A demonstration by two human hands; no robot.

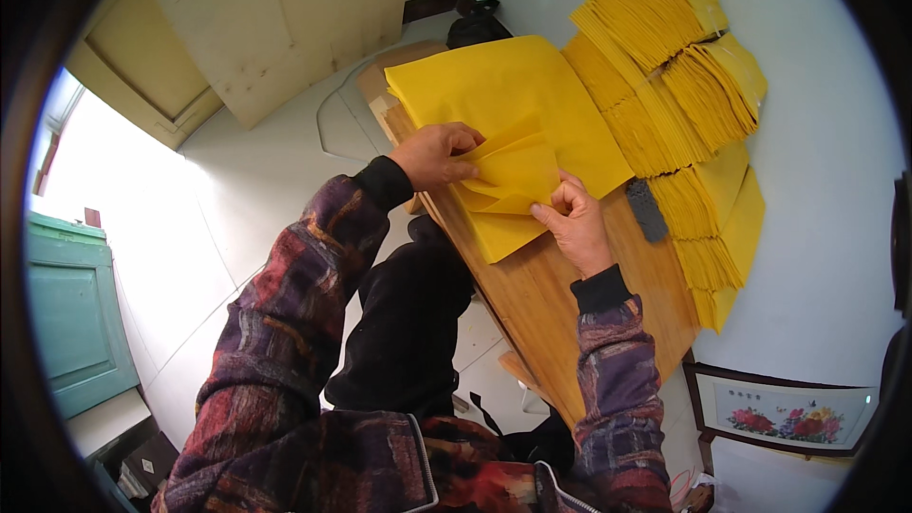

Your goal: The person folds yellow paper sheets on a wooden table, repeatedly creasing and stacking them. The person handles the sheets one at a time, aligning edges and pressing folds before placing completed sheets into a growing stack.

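Between my hands is a folded yellow paper sheet [518, 166], its layers standing partly apart above a pile of large flat yellow sheets [494, 76]. My left hand [439, 154] has closed fingers on the folded sheet's left side. At its lower right corner, my right hand [577, 226] pinches the edge between thumb and fingers. The pile lies on a wooden table [532, 294], near its left edge. Whether the folded sheet is a single piece or several layers together, I cannot tell.
Bundles of folded yellow paper [684, 95] are heaped along the right side of the table, by the wall. A dark grey block [647, 211] lies beside them. A framed flower picture [784, 410] is at the lower right, and a green cabinet [76, 313] stands far left.
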